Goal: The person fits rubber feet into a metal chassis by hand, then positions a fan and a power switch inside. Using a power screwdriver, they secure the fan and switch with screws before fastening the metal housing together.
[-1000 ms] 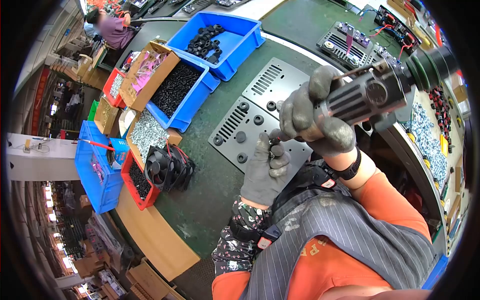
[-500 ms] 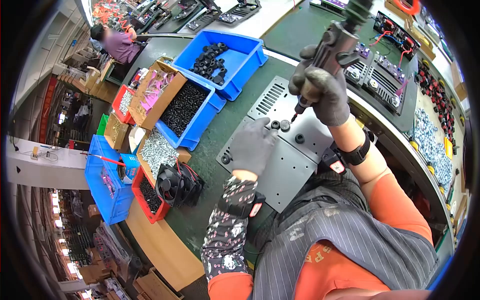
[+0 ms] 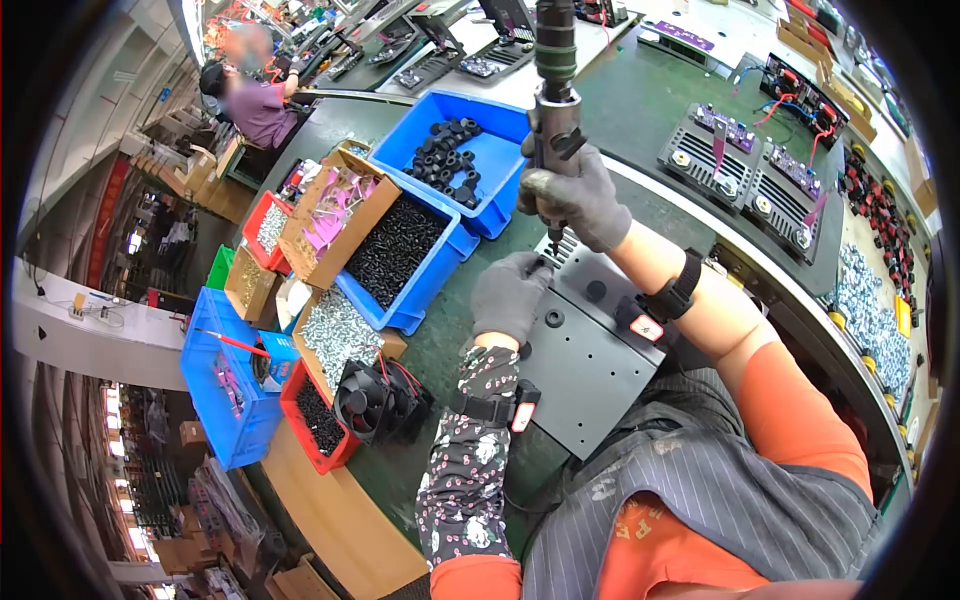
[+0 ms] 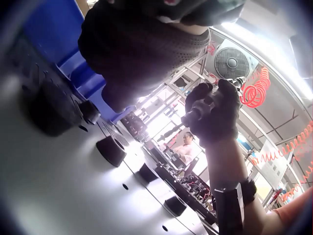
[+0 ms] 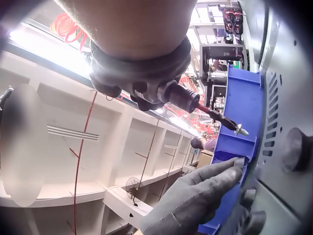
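My gloved right hand grips a power screwdriver, held upright with its bit over the slotted end of a grey metal panel. A small screw sits on the bit's tip in the right wrist view. My gloved left hand is at the panel's left edge, fingers extended and close together, fingertips just below the bit. Its thumb side is hidden. Black rubber feet stand on the panel and on a second panel nearer my body; more show in the left wrist view.
Left of the panels stand blue bins of black feet and black screws, a box of silver screws, a red bin and cooling fans. Assembled units lie at the back right. Another person sits far left.
The right hand has swung the screwdriver from the right to upright over the far slotted end. My left hand has moved off the near panel, up to the far panel's left edge.
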Available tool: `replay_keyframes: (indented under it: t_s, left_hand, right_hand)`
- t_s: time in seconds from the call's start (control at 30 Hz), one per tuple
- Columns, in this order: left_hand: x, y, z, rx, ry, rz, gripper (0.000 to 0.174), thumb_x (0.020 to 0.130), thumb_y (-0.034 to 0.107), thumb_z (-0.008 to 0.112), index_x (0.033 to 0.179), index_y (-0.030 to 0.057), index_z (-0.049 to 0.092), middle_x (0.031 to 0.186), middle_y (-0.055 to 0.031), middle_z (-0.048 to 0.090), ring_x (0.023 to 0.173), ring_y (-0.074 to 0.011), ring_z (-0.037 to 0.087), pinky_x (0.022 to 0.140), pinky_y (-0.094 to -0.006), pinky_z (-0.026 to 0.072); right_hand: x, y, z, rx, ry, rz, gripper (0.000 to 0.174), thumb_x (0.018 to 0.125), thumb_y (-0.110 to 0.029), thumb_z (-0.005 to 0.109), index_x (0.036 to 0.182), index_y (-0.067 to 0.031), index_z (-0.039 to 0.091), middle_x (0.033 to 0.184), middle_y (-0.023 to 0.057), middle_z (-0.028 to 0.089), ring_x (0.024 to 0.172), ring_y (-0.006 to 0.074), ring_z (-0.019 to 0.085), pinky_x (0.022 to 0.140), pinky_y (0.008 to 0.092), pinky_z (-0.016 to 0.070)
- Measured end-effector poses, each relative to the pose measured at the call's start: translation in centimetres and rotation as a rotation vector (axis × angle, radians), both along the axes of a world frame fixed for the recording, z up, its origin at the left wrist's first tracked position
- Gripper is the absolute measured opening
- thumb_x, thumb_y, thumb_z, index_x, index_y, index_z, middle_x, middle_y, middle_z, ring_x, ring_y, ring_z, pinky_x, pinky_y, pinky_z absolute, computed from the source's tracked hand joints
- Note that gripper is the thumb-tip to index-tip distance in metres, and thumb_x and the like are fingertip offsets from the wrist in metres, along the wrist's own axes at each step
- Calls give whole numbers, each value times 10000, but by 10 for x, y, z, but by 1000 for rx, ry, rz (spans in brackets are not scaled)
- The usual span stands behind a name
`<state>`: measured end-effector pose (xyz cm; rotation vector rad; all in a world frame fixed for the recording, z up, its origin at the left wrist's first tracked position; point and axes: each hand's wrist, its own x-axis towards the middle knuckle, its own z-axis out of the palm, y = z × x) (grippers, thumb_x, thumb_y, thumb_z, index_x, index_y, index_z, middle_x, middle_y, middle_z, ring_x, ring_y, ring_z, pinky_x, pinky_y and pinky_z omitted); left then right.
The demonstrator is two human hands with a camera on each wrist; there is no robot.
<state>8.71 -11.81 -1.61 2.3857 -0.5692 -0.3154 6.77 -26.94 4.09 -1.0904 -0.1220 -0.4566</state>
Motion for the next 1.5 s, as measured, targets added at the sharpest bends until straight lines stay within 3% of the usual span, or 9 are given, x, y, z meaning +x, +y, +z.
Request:
replay_keyframes:
  t_s: [0.13, 0.2, 0.5, 0.7, 0.77, 0.87, 1.2, 1.33, 1.5]
  left_hand:
    - [-2, 0, 2, -58, 28, -11, 312, 793, 196, 687, 1059, 36, 654, 890, -134, 692, 792, -216, 663, 705, -320, 495]
    - [-2, 0, 1, 0, -51, -12, 289, 798, 228, 675, 1019, 43, 663, 898, -141, 685, 802, -266, 656, 719, -349, 496]
    - [4, 2, -12, -39, -145, -97, 227, 796, 283, 660, 896, 79, 668, 829, -134, 653, 777, -328, 611, 688, -410, 467]
    - [2, 10, -6, -16, -74, -4, 380, 841, 261, 607, 1130, 22, 546, 839, -119, 644, 706, -253, 618, 620, -358, 480]
    - [-5, 25, 15, -714, 763, 157, 397, 891, 227, 540, 1198, -16, 470, 802, -50, 594, 607, -119, 538, 506, -255, 433]
    - [-34, 49, 36, -975, 949, 250, 337, 923, 191, 488, 1189, -15, 489, 787, -2, 524, 572, -41, 422, 456, -174, 340]
    - [-77, 91, 5, -1376, 1198, 278, 284, 940, 152, 502, 1194, 26, 512, 900, -32, 545, 690, -74, 468, 542, -194, 403]
    - [-84, 91, -6, -1416, 1182, 268, 288, 948, 157, 489, 1206, 32, 499, 931, -39, 546, 693, -74, 470, 564, -207, 415]
    - [-96, 80, -7, -1363, 1127, 317, 246, 943, 302, 523, 1044, 80, 554, 779, 13, 482, 615, -69, 394, 499, -182, 353]
  right_hand:
    - [16, 11, -11, -27, -7, 57, 497, 744, 6, 621, 1204, -18, 437, 851, 45, 530, 633, 157, 570, 571, 309, 493]
    - [19, 17, -16, -88, 62, 125, 546, 732, 15, 637, 1240, -35, 442, 908, 23, 510, 647, 142, 565, 569, 298, 494]
    - [28, 20, -41, -337, -5, 132, 508, 674, -156, 704, 1145, -36, 555, 830, 14, 568, 742, 109, 492, 697, 289, 448]
    - [29, 12, -40, -222, 65, 249, 363, 699, -151, 709, 1016, -26, 581, 780, 23, 577, 664, 79, 518, 602, 240, 451]
    - [28, 8, -38, -212, 74, 287, 344, 701, -132, 709, 1003, -30, 579, 747, 23, 580, 615, 77, 524, 550, 227, 438]
    - [28, 7, -35, -230, 98, 339, 353, 697, -130, 690, 1000, -21, 546, 699, 38, 575, 557, 104, 545, 492, 225, 429]
    - [16, 12, -10, -117, -63, 298, 478, 704, -4, 662, 1145, -47, 485, 847, 66, 584, 590, 133, 580, 504, 260, 479]
    - [9, 13, -11, -193, -78, 263, 494, 722, -22, 667, 1178, -47, 479, 790, 63, 588, 560, 127, 559, 476, 245, 451]
    - [10, 16, -24, -227, 20, 241, 493, 698, -37, 664, 1141, -70, 452, 801, 54, 551, 598, 141, 563, 492, 259, 444]
